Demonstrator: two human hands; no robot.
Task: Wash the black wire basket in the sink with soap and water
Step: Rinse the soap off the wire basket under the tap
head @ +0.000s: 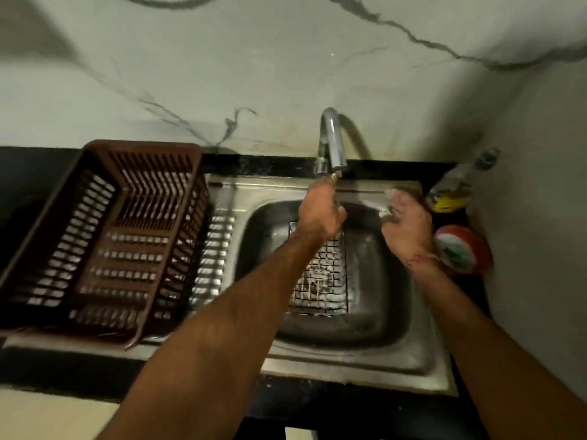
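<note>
One black wire basket (320,274) lies flat in sink (397,354); both hands' fingers' state unclear.

- One head-worn view looks steeply down and forward over the stainless steel sink (422,360), set close.
- The black stone surface (38,373) and white veined marble wall (254,58) fill the edges.

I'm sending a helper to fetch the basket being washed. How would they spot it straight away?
Find the steel sink set in the black counter, below the chrome tap. The black wire basket lies in its bowl, a thin square grid flecked with white suds. Unlike the big brown slatted plastic dish rack to the left, it is wire mesh and sits inside the bowl.
</note>
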